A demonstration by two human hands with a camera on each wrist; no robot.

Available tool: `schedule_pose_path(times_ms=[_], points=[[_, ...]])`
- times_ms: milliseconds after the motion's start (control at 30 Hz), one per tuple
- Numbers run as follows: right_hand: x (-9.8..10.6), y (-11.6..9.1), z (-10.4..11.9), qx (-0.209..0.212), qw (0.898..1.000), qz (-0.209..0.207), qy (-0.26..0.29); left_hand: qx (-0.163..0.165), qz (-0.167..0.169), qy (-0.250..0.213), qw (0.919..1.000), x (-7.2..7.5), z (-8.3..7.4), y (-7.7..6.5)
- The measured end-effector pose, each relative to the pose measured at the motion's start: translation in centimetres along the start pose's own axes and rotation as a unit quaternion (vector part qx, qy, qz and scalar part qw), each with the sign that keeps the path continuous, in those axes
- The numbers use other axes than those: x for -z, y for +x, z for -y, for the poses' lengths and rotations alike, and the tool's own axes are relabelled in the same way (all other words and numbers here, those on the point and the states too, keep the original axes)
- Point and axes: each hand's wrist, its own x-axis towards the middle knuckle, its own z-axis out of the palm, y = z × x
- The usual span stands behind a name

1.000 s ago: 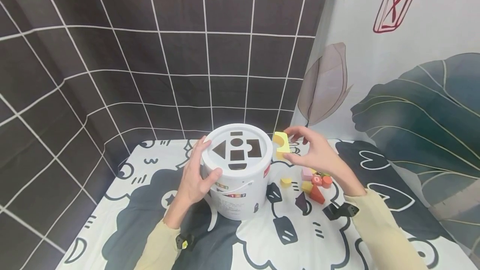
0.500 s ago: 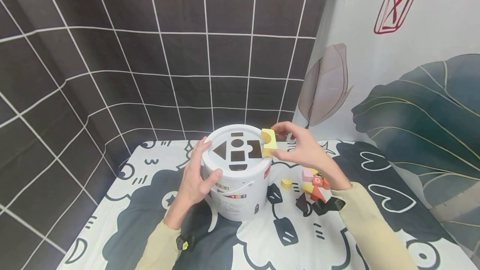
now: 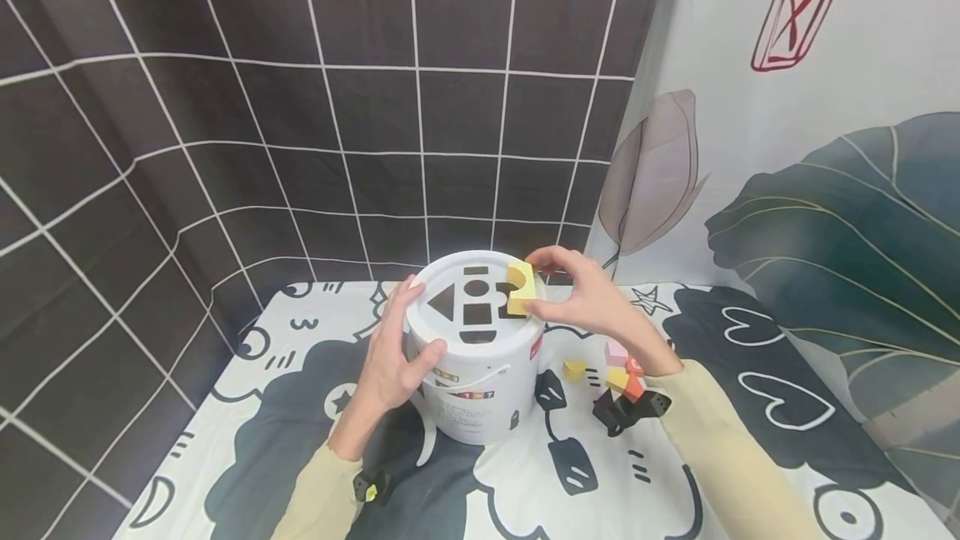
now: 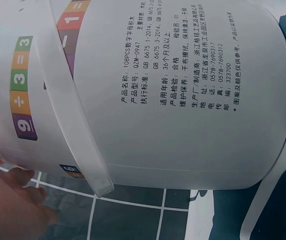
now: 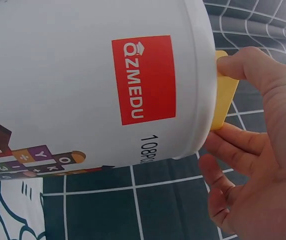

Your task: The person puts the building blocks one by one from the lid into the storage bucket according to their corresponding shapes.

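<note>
A white bucket (image 3: pixel 468 402) stands upright, its lid (image 3: pixel 442 330) cut with several shaped holes, including a triangle, a circle and a notched square. My left hand (image 3: pixel 388 357) holds the bucket's upper left side, thumb at the front and fingers along the rim. Between thumb and fingers, my right hand (image 3: pixel 588 298) pinches a yellow arch block (image 3: pixel 528 288) with a rounded notch. This block is over the lid's right side and covers part of the notched hole. In the right wrist view, the yellow block (image 5: pixel 226 92) shows beyond the rim; its contact with the lid is unclear.
Right of the bucket, a yellow block (image 3: pixel 574 369) lies alone on the patterned cloth (image 3: pixel 570 515). Several small blocks (image 3: pixel 618 377) sit near my right forearm, which partly hides them. A dark gridded cloth (image 3: pixel 360 107) hangs behind. The bucket's handle (image 4: pixel 78 115) hangs down its front.
My right hand has brought the yellow arch block leftward, from beside the bucket to over the lid. My left hand has stayed at the bucket's side.
</note>
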Motion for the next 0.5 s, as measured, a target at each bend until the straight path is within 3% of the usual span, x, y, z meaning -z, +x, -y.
schedule_pose_path(times_ms=[500], points=[[-0.87,0.38,-0.11,-0.006,1.0,-0.002,-0.023,0.001,0.002,-0.003,1.0,-0.1,-0.1,-0.03]])
